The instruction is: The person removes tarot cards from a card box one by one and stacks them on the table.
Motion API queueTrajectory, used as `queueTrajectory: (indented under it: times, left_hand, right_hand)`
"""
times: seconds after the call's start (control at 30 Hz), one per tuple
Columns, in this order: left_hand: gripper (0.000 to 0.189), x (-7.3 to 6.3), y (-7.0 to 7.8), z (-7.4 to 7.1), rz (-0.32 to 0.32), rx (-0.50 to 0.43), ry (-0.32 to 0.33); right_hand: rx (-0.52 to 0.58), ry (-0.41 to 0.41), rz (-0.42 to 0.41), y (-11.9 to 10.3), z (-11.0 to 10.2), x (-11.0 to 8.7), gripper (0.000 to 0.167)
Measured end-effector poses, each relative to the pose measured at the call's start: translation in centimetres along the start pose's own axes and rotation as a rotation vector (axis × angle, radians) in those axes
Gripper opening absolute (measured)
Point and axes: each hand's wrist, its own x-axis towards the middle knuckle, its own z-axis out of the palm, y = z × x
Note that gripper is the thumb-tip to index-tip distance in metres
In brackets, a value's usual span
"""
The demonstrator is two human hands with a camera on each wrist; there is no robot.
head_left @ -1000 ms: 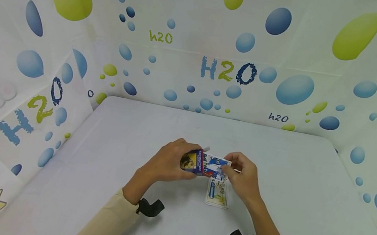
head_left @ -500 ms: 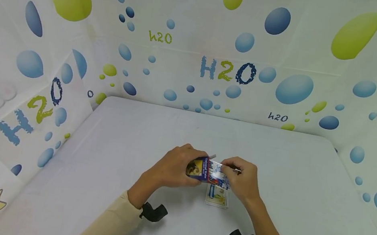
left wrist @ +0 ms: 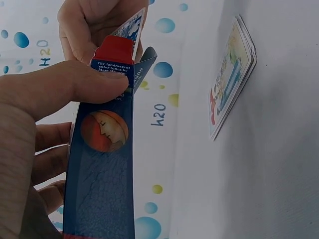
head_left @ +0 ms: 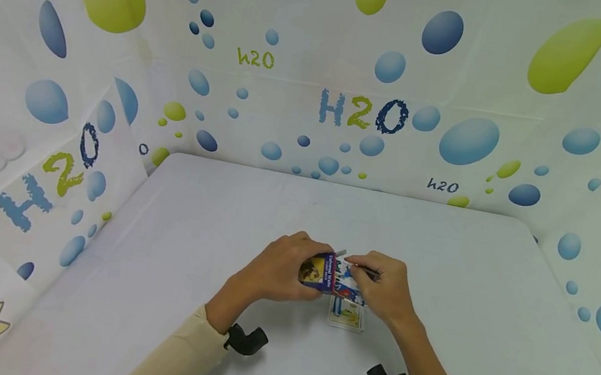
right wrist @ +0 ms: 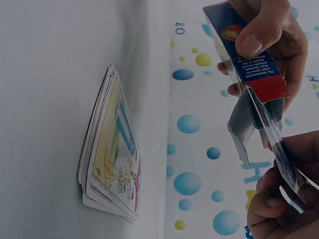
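My left hand [head_left: 278, 270] grips a dark blue tarot card box [head_left: 328, 273] above the table, its thumb pressed on the printed narrow side in the left wrist view. The box lies tilted, its end flaps standing open, one of them a red tab [left wrist: 115, 49]. From that end sticks a thin batch of tarot cards [head_left: 344, 278], which my right hand [head_left: 389, 290] pinches by the outer end between thumb and fingers. Below the hands, a stack of tarot cards [right wrist: 117, 149] rests on the table, picture side up, its edges slightly uneven.
A white cloth covers the table [head_left: 228, 202]. Behind it and at the sides hangs a white curtain [head_left: 300, 32] printed with blue and green drops. Each wrist wears a black camera mount [head_left: 247, 340] over a beige sleeve.
My left hand and the box have moved right and slightly down, closer to my right hand. Less of the cards shows outside the box, and my right fingers have shifted along them.
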Motion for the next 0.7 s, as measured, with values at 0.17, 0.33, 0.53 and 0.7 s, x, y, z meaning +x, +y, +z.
queueTrajectory:
  times: [0.17, 0.33, 0.53, 0.7]
  left_hand:
    - [0.069, -0.2, -0.4, -0.4, -0.017, -0.016, 0.032]
    - [0.068, -0.4, -0.7, -1.1, -0.053, -0.037, 0.066]
    - [0.068, -0.5, -1.1, -1.5, -0.083, -0.035, 0.08]
    - [0.07, -0.5, -1.4, -1.6, -0.097, -0.033, 0.077]
  right_hand:
    - [-0.037, 0.008, -0.014, 0.2, -0.3, 0.0, 0.015]
    - [-0.071, -0.001, 0.032, 0.2, -0.7, 0.1, 0.012]
    - [-0.03, -0.033, 0.062, 0.1, -1.0, 0.2, 0.01]
    - [0.013, -0.051, 0.108, 0.6, -1.2, 0.3, 0.008]
